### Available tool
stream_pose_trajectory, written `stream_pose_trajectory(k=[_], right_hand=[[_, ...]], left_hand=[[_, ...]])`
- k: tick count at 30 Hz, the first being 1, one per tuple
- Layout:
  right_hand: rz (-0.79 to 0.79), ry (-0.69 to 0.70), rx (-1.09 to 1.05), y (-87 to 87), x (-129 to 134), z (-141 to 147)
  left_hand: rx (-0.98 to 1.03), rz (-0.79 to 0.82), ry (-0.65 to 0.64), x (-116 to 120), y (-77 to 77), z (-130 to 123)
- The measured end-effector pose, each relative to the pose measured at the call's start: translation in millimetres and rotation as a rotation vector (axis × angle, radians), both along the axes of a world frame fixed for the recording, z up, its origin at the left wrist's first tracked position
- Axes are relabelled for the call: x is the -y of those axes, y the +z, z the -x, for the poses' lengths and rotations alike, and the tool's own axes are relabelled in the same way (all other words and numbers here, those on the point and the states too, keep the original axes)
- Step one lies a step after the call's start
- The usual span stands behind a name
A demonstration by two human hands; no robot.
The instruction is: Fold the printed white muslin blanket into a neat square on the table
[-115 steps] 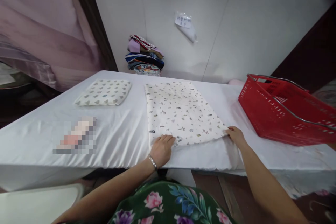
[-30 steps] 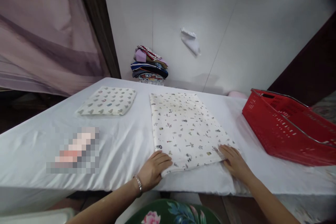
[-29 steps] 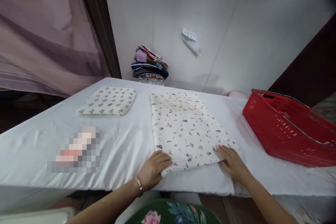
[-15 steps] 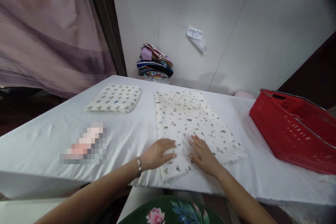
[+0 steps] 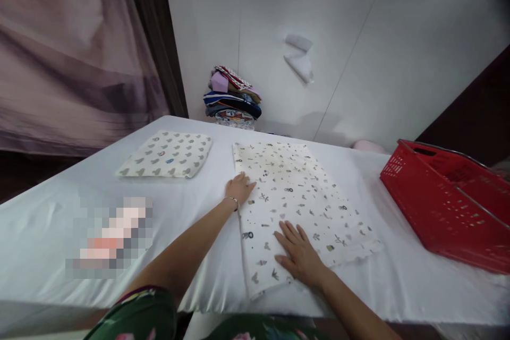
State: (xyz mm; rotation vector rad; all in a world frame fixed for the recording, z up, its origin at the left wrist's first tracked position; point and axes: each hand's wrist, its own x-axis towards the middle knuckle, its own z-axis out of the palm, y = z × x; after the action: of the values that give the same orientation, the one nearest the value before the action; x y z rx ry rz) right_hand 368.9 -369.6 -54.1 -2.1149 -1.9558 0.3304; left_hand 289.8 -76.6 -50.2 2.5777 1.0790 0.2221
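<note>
A cream cloth with small printed figures (image 5: 298,191) lies spread on the white-covered table. My left hand (image 5: 239,189) rests at the cloth's left edge, fingers apart and holding nothing. Nearer the front, my right hand (image 5: 298,255) lies on the cloth with its fingers spread, also holding nothing. To the left, a folded cream cloth with grey printed shapes (image 5: 171,154) sits flat, touched by neither hand.
A red basket (image 5: 446,207) stands on the table's right side. Folded fabrics are stacked (image 5: 233,96) beyond the back edge, by the wall. A pixelated pinkish item (image 5: 113,234) lies front left. A curtain (image 5: 79,53) hangs at the left.
My left hand has moved up and left to the cloth's left edge. My right hand is slightly lower and lies flat with fingers spread. The view has shifted a little.
</note>
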Motion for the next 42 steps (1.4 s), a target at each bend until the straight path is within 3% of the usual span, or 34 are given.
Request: stream_pose_trajectory(k=[2,4,8,12,16,20,27,35,38,42], right_hand=[[0.002,-0.007,-0.124,8.0,-1.6,-11.3],[-0.064,-0.107,-0.219,15.1,-5.4,-37.1],[-0.178,-0.530,-0.165,20.2,-15.1,-128.2],[-0.080,-0.917,-0.049,17.1,-23.4,-219.7],[0.076,-1.062,-0.112,18.2,-41.8,-269.4],[0.111,-1.043,-0.160,20.4,-74.8,-294.1],[0.146,-1.094,-0.304,24.7,-124.9,-317.7],[0.114,-1.076,-0.681,40.0,-126.0,-326.5],[0.082,-1.068,-0.721,37.4,-125.9,-330.6],[-0.075,-1.063,-0.734,25.7,-136.3,-333.3]], left_hand=[[0.063,0.016,0.089,-10.6,6.0,1.6],[0.080,0.046,0.160,-25.6,13.0,-1.3],[0.099,0.190,0.342,-58.4,24.0,-22.1],[0.114,0.274,0.458,-82.8,30.7,-51.1],[0.139,0.302,0.569,-103.9,30.9,-74.6],[0.145,0.324,0.625,-126.8,24.6,-87.6],[0.068,0.266,0.551,-142.3,18.8,-98.1],[0.151,0.215,0.603,-141.2,13.6,-101.5],[0.176,0.215,0.596,-149.5,15.0,-105.0],[0.198,0.184,0.613,-169.8,25.4,-116.2]])
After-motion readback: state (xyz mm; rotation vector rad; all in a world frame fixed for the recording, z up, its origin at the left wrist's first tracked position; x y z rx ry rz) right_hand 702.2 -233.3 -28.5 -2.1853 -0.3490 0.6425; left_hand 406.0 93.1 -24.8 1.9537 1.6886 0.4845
